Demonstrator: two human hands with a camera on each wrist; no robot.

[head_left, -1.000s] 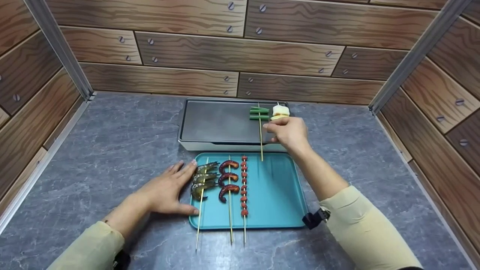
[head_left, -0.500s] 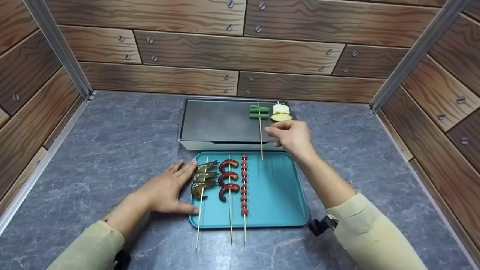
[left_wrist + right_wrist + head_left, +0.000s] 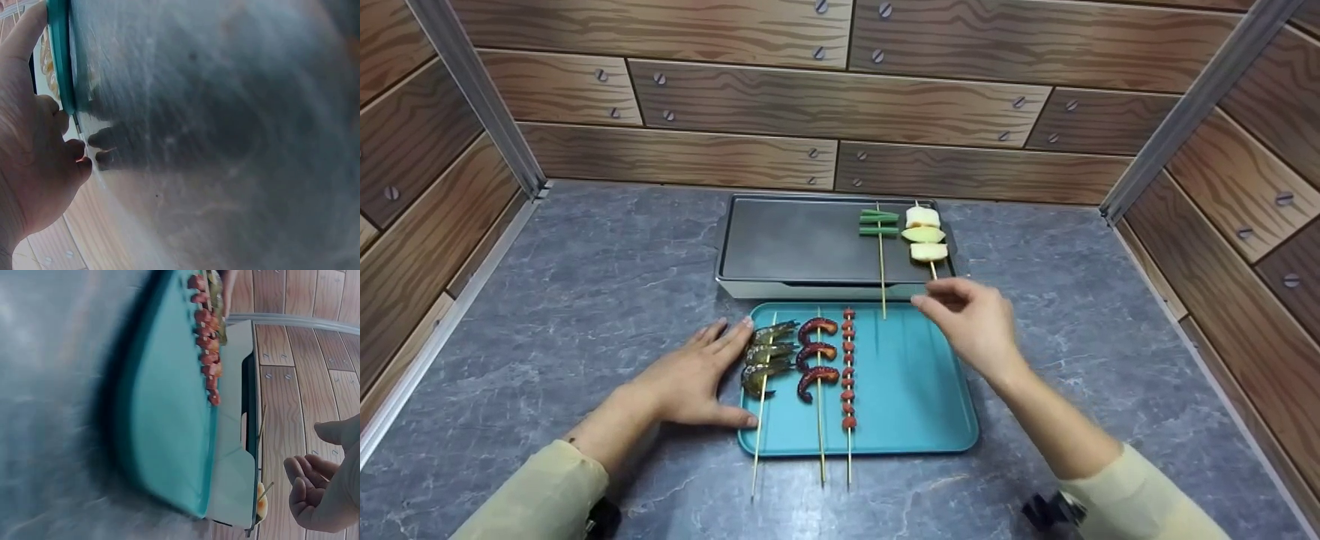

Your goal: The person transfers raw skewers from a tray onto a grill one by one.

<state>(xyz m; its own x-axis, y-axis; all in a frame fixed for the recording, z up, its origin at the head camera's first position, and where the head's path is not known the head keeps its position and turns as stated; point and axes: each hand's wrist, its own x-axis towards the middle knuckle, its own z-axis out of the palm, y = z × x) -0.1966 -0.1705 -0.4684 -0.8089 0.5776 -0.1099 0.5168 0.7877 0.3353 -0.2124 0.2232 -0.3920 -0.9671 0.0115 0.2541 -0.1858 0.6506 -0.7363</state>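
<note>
My left hand (image 3: 701,382) rests at the left edge of a teal tray (image 3: 911,382), fingers extended and thumb on the rim. It lies next to a shrimp skewer (image 3: 769,358). Over the tray's far right corner is my right hand (image 3: 979,330), near the stick end of a skewer of white and pale yellow pieces (image 3: 928,253). In the right wrist view, that hand (image 3: 329,489) is apart from the sticks, its fingers loosely bent, holding nothing. The skewer lies on the right end of a dark griddle (image 3: 795,240), beside a skewer of green stalks (image 3: 877,217).
Also on the tray are a skewer of curled octopus tentacles (image 3: 817,379) and one of small red pieces (image 3: 849,375). Their sticks overhang the front rim. Behind the griddle stands a wood-patterned wall (image 3: 735,101), with similar walls at both sides.
My right hand has let go of the skewer of white and yellow pieces and drawn back toward me and to the right, uncovering it. The left hand has stayed put.
</note>
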